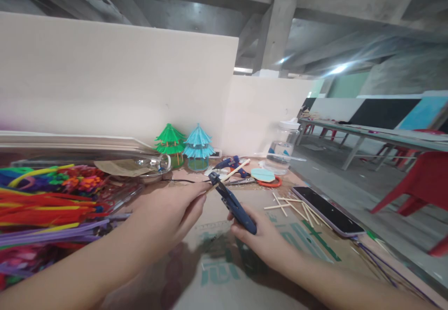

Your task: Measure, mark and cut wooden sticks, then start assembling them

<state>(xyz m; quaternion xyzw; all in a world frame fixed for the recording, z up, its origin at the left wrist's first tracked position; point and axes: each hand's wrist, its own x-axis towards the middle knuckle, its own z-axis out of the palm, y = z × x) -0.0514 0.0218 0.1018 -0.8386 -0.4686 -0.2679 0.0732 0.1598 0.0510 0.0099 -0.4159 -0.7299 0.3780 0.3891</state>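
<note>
Fingers [196, 202] of the left hand [168, 212]: closed in a pinch on one thin pale wooden stick [229, 173], held above the desk [224, 277] and slanting up and to the right, far end near the blue glue gun [231, 164].

Fingers [241, 228] of the right hand [261, 240]: wrapped shut around the handles of a pair of dark blue cutting pliers [233, 203]; the nose of the tool meets the stick just beyond the left fingertips. Whether the blades are through the wood cannot be told.

Desk surface: brown cardboard sheet with green printed lettering, lying under both hands.

Left of the hands: large heap of fuzzy pipe cleaners [42, 202] in red, orange, yellow, purple and green, spread along the desk edge.

Behind the hands, against the pale partition wall [115, 86]:
- green model pavilion with tiered roof [170, 144], upright;
- light blue model pavilion of like shape [198, 146], upright, just beside the green one;
- round metal tray [154, 165] with a scrap of brown paper on it.

Right of the hands:
- loose wooden sticks [290, 205], scattered and crossing;
- black-screened smartphone [327, 210], lying flat, just beside the sticks;
- orange-handled scissors [269, 182] under a pale blue hexagonal piece;
- clear plastic jar with white lid [282, 146], upright.

Beyond the desk: long grey bench table [371, 135] and red plastic chairs [416, 184], well apart.
</note>
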